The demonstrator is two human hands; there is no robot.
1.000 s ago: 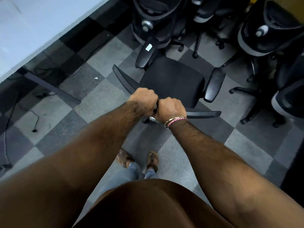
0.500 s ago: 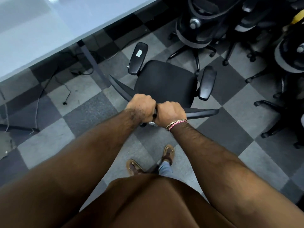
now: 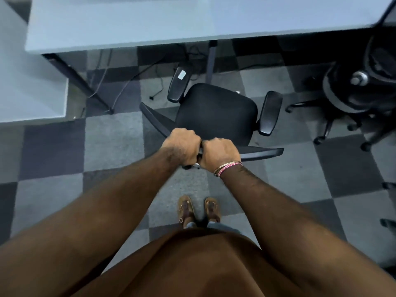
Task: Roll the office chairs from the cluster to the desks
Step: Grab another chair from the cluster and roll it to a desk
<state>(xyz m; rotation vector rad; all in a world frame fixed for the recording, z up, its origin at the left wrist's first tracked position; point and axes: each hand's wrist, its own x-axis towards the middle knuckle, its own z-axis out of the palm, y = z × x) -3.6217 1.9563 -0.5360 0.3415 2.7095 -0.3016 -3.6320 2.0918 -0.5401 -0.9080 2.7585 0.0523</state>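
The left hand (image 3: 182,146) and right hand (image 3: 220,154) sit side by side, fingers curled tight around the top edge of the office chair (image 3: 216,112) backrest. The chair stands just before the desk (image 3: 128,22), its seat pointing toward it, armrests running front to back.

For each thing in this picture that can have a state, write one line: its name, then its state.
Black office chair: upright, facing the desk, seat not yet under it.
Left hand: grips the chair's backrest top.
Right hand: grips the backrest top beside the left.
Desk: top bare where visible.
Second chair: upright, standing apart at right.
Cables: lying loose under the desk.
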